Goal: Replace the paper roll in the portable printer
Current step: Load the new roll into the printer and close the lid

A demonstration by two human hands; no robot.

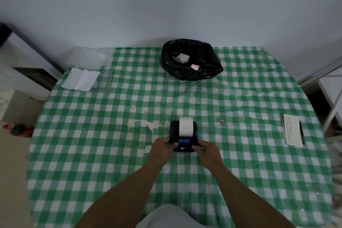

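Observation:
A small black portable printer [174,131] with a blue front panel sits on the green-checked table [92,153]. A strip of white paper [186,127] curls up out of its top. My left hand [162,150] grips the printer's near left corner, thumb on the front panel. My right hand [207,151] holds the near right corner, fingers on the front edge. Both hands rest on the printer from the near side.
A bin lined with a black bag [190,61] stands at the table's far edge, with a white paper piece and a red-edged label inside. A folded white sheet [81,79] lies far left. A notepad [292,129] and pen [301,132] lie at the right.

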